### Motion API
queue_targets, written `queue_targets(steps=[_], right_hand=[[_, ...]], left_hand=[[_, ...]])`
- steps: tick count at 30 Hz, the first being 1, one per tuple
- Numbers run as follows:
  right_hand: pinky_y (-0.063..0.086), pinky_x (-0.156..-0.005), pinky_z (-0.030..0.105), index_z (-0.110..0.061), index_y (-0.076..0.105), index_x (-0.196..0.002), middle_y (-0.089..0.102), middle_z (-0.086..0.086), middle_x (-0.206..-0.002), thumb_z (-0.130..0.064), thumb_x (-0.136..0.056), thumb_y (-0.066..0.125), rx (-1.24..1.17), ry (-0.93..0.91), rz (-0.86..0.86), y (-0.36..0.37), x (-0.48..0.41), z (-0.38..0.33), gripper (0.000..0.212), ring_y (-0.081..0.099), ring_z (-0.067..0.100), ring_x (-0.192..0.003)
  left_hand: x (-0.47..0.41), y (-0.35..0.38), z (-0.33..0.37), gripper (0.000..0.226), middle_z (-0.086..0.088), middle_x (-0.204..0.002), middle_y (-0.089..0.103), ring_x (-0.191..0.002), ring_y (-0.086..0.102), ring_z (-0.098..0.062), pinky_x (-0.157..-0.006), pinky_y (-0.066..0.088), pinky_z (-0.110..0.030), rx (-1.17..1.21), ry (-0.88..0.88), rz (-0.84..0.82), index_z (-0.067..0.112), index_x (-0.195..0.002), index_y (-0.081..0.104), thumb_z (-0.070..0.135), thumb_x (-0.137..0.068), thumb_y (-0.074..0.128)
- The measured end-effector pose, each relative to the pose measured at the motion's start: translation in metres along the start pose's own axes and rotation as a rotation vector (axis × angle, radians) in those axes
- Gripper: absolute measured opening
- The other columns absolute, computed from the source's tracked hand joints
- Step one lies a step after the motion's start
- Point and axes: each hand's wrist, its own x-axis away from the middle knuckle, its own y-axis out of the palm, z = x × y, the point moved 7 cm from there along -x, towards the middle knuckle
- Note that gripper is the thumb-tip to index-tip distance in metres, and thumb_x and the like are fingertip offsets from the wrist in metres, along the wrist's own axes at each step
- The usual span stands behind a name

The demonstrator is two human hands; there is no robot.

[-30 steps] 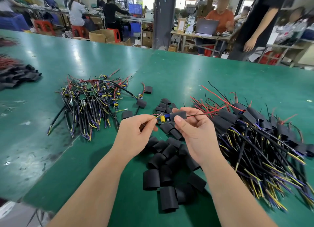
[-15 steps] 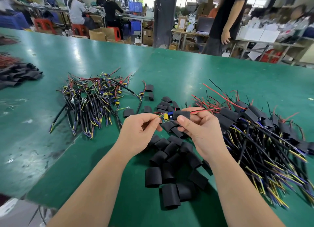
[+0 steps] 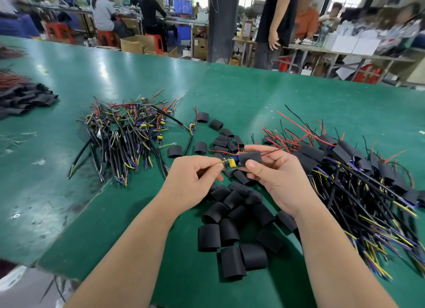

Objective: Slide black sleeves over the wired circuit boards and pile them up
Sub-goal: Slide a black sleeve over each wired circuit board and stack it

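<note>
Over the green counter [image 3: 253, 96], my left hand [image 3: 190, 183] is pinching a circuit board [image 3: 231, 164], my right hand [image 3: 276, 181] gripping its black sleeve [image 3: 250, 158].

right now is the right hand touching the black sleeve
Touching. The head view shows the right hand pinching the black sleeve between thumb and fingers, while the left hand holds the circuit board.

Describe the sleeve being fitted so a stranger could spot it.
On the green table, find the central heap of loose black sleeves. Just beyond it, the right hand pinches one sleeve: it alone is lifted, a circuit board at one end, a red wire leaving the other.
</note>
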Motion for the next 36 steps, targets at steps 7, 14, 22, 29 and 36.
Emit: queue_targets(steps=[7, 14, 22, 29, 36], right_hand=[[0.051, -0.063, 0.02, -0.022, 0.078, -0.09, 0.075, 0.008, -0.097, -0.03, -0.058, 0.08, 0.039, 0.024, -0.004, -0.002, 0.001, 0.0, 0.033, 0.072, 0.022, -0.086], [0.054, -0.062, 0.02, -0.021, 0.078, -0.078, 0.075, -0.003, -0.098, -0.032, -0.058, 0.079, 0.066, 0.01, -0.006, 0.003, 0.002, 0.0, 0.023, 0.072, 0.018, -0.08], [0.053, -0.056, 0.02, -0.016, 0.078, -0.078, 0.075, 0.011, -0.086, -0.041, -0.074, 0.065, 0.043, 0.076, 0.022, 0.012, 0.003, 0.007, 0.028, 0.074, 0.023, -0.083], [0.053, -0.059, 0.021, -0.016, 0.079, -0.084, 0.075, 0.013, -0.093, -0.037, -0.08, 0.061, 0.005, 0.076, 0.005, 0.016, 0.003, 0.013, 0.028, 0.073, 0.027, -0.087], [0.052, -0.058, 0.022, -0.016, 0.074, -0.091, 0.075, 0.008, -0.083, -0.012, -0.081, 0.07, -0.007, 0.091, 0.118, 0.017, 0.003, 0.024, 0.011, 0.073, 0.021, -0.073]], left_hand=[[0.0, -0.002, 0.005, 0.024, 0.024, -0.06, 0.063, -0.042, 0.042, -0.002, -0.047, 0.033, -0.012, 0.037, -0.009, -0.031, 0.028, -0.079, 0.069, 0.012, -0.093, 0.059], [0.0, 0.001, 0.004, 0.015, 0.017, -0.066, 0.067, -0.061, 0.06, -0.017, -0.055, 0.045, -0.02, -0.026, 0.01, -0.022, 0.015, -0.089, 0.076, 0.01, -0.091, 0.061], [-0.002, -0.004, 0.008, 0.023, 0.009, -0.065, 0.067, -0.066, 0.06, -0.006, -0.065, 0.048, -0.029, -0.156, 0.147, 0.033, 0.008, -0.077, 0.07, 0.021, -0.087, 0.055], [-0.001, -0.002, 0.01, 0.033, 0.004, -0.064, 0.065, -0.063, 0.061, -0.013, -0.063, 0.048, -0.035, -0.162, 0.19, 0.013, 0.006, -0.077, 0.067, 0.03, -0.089, 0.048], [-0.002, -0.008, 0.005, 0.022, 0.001, -0.057, 0.062, -0.047, 0.055, -0.013, -0.051, 0.046, -0.028, -0.074, 0.043, 0.104, 0.01, -0.07, 0.069, 0.022, -0.087, 0.061]])
